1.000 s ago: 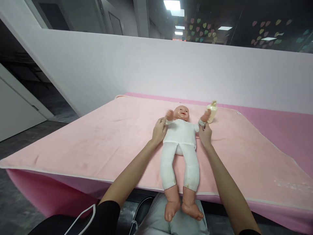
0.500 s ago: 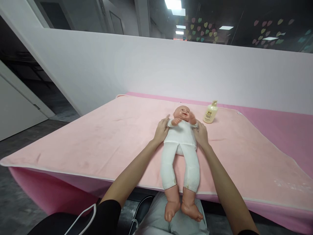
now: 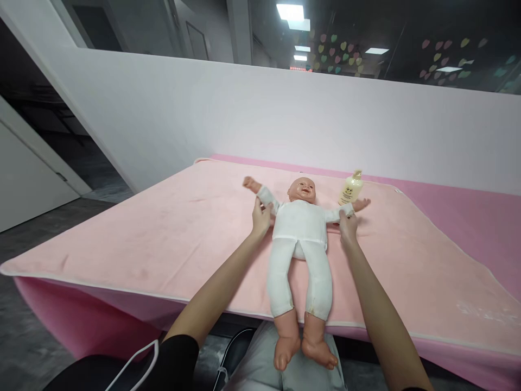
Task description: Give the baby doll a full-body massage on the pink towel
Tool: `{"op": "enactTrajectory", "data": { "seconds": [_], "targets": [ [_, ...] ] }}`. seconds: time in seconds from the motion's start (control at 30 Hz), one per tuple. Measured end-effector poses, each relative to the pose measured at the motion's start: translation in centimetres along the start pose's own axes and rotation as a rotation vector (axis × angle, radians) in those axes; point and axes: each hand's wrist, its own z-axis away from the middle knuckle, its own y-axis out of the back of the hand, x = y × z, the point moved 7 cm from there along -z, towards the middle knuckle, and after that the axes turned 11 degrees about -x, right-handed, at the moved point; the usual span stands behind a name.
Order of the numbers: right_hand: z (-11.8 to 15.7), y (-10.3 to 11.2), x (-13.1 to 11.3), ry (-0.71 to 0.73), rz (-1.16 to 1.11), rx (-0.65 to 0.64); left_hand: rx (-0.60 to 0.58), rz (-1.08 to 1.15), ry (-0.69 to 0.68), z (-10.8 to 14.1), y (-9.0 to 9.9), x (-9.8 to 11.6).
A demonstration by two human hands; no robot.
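A baby doll (image 3: 300,222) with a white cloth body lies on its back on a pink blanket (image 3: 163,233). Its head points away from me and its feet hang over the near edge. My left hand (image 3: 261,217) is closed around the doll's arm on the left, near the white sleeve. On the other side, my right hand (image 3: 348,225) grips the doll's other arm by its sleeve. Both doll arms are spread outward. Just behind the right-hand doll arm stands a pale yellow pump bottle (image 3: 350,187), partly covered by it.
A white low wall (image 3: 260,114) runs behind the table, with dark glass (image 3: 386,32) and heart stickers above. The pink blanket's front edge lies close to my lap (image 3: 260,364). A white cable (image 3: 138,364) loops by my left arm.
The doll's arms have gone from folded over its chest to stretched out sideways. My hands have moved apart from the doll's sides with them.
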Motion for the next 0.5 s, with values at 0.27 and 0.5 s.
{"op": "enactTrajectory", "data": {
  "seconds": [0.27,0.5],
  "targets": [
    [5.0,-6.4,-4.7,0.529,1.127,-0.281,-0.425,-0.962,-0.477,2.8,-5.3,5.3],
    [5.3,-6.7,-4.8,0.568,1.197,-0.275,-0.428,-0.990,-0.488,2.7,-5.3,5.0]
  ]
}}
